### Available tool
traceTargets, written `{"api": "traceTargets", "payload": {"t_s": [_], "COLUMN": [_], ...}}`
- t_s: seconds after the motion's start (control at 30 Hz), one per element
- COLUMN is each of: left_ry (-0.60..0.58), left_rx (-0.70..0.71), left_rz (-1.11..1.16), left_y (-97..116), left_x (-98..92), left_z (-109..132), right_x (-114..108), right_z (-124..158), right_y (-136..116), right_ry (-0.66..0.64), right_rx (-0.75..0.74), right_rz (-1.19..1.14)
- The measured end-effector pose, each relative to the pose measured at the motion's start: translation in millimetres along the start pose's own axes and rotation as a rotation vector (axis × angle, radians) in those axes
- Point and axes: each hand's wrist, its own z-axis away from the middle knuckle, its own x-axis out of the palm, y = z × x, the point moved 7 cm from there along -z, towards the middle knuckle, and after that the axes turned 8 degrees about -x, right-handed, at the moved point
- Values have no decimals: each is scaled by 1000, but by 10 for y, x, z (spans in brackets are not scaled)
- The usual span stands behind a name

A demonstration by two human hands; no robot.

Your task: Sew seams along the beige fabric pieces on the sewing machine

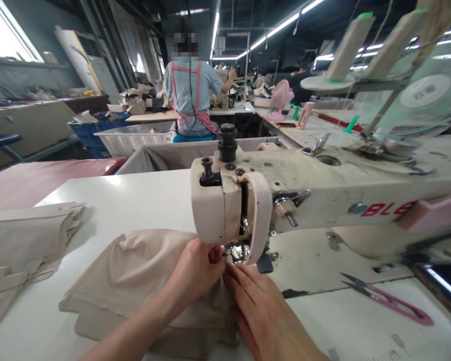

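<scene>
Workshop table (135,200), white, bearing sewing machine (323,190). Beige cloth (135,281) spread on table left of machine head, near edge reaching presser foot (240,252). Left hand (199,268) curled, fingertips pinching cloth just beside foot. Right hand (259,306) flat, fingers released, pressing cloth before foot. Pink snips (391,301) well apart at right; folded stack (22,245) far left; seated person (190,90) behind.

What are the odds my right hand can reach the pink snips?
Probably yes: the right hand rests on the fabric, and the pink snips lie to its right with bare table between.
</scene>
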Motion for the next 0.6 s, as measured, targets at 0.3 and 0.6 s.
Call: {"api": "traceTargets", "payload": {"t_s": [0.3,0.6], "left_ry": [42,77], "left_rx": [13,-9], "left_rz": [37,170], "left_y": [53,-28], "left_x": [-60,-39], "left_z": [-64,-92], "right_x": [-11,-87], "right_z": [-13,-13], "right_y": [70,62], "right_ry": [25,131], "right_rx": [44,-21], "right_rz": [-69,-79]}}
